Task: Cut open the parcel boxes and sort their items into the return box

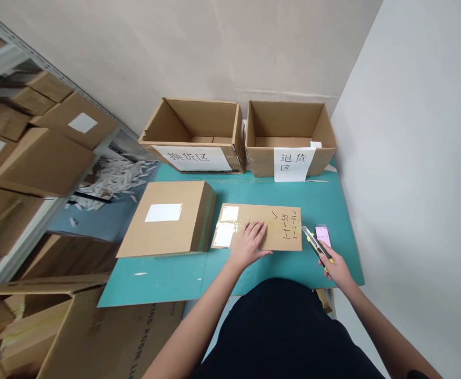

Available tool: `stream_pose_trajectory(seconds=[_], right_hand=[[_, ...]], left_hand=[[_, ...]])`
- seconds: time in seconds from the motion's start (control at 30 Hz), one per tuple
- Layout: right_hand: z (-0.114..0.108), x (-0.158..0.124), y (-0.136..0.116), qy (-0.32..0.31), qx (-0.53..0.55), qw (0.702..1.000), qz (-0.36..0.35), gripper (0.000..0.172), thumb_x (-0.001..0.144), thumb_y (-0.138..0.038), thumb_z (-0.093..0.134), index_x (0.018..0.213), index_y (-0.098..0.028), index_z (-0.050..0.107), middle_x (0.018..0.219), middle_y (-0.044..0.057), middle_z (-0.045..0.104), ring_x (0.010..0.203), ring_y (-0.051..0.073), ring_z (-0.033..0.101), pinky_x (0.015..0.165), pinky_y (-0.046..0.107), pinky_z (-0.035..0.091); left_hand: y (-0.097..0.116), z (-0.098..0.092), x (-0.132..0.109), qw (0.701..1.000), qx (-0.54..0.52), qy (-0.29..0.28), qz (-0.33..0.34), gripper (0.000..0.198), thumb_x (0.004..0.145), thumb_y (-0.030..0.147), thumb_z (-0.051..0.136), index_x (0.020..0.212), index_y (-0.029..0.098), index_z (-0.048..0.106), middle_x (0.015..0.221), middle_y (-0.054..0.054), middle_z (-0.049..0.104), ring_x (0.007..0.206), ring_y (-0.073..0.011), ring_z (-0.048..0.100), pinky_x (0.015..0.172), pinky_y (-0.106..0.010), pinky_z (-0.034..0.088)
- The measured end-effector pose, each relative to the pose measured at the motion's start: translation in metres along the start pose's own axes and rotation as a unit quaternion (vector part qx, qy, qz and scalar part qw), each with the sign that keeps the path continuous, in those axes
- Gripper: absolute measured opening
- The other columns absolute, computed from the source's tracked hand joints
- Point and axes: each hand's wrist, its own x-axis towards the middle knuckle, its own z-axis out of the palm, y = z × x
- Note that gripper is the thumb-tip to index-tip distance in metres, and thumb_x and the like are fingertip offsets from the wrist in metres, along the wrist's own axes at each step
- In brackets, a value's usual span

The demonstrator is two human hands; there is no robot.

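Observation:
My left hand (250, 242) lies flat with fingers extended on a sealed cardboard box (273, 226). This box has white labels at its left end, clear tape along the middle and handwritten numbers at its right end. In my right hand (333, 266) is a yellow and black utility knife (315, 246), its blade pointing up and left close to the box's right edge. Just behind the knife, a small phone-like device (322, 233) with a lit pinkish screen rests on the table. Left of the box sits a larger closed cardboard box (167, 221) with a white label.
Two open cartons with paper signs, a left one (193, 149) and a right one (262, 158), stand along the back of the green table (163, 287). A wall (408, 158) borders the right side. Shelves of boxes (52, 158) and a large open carton (108, 337) are at left.

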Motion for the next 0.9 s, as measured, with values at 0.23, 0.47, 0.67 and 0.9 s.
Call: stream_pose_trajectory(seconds=[0.23, 0.47, 0.67, 0.9], right_hand=[[-0.01, -0.007, -0.004, -0.004, -0.019, 1.0, 0.012, 0.072, 0.078, -0.051, 0.061, 0.144, -0.025, 0.055, 0.065, -0.005, 0.064, 0.037, 0.01, 0.05, 0.032, 0.021, 0.034], [-0.007, 0.003, -0.013, 0.023, -0.006, 0.999, -0.025, 0.073, 0.079, -0.054, 0.061, 0.145, -0.023, 0.054, 0.071, -0.003, 0.066, 0.039, 0.01, 0.051, 0.033, 0.021, 0.036], [0.002, 0.014, -0.013, 0.022, -0.018, 0.999, -0.032, 0.072, 0.08, -0.055, 0.059, 0.144, -0.022, 0.055, 0.072, -0.001, 0.066, 0.04, 0.01, 0.051, 0.035, 0.022, 0.037], [0.004, 0.005, -0.013, 0.024, -0.051, 0.998, -0.02, 0.072, 0.082, -0.056, 0.055, 0.146, -0.021, 0.054, 0.073, -0.001, 0.065, 0.042, 0.01, 0.05, 0.037, 0.022, 0.038]], left_hand=[[0.002, -0.001, -0.003, 1.0, -0.004, -0.003, -0.003, 0.087, 0.079, 0.065, 0.07, 0.149, 0.019, 0.045, 0.144, -0.018, 0.055, 0.137, -0.0389, 0.046, 0.119, -0.059, 0.028], [0.004, -0.002, -0.004, 1.0, 0.008, -0.009, 0.0, 0.089, 0.078, 0.066, 0.07, 0.148, 0.017, 0.046, 0.145, -0.019, 0.054, 0.137, -0.0386, 0.046, 0.12, -0.059, 0.026], [0.004, -0.003, -0.004, 1.0, 0.011, -0.007, -0.002, 0.088, 0.078, 0.067, 0.069, 0.147, 0.017, 0.046, 0.145, -0.019, 0.054, 0.137, -0.0384, 0.046, 0.121, -0.058, 0.026], [0.0, 0.002, -0.002, 1.0, 0.012, 0.011, 0.012, 0.091, 0.078, 0.071, 0.066, 0.147, 0.015, 0.047, 0.142, -0.02, 0.056, 0.134, -0.0393, 0.048, 0.119, -0.059, 0.028]])
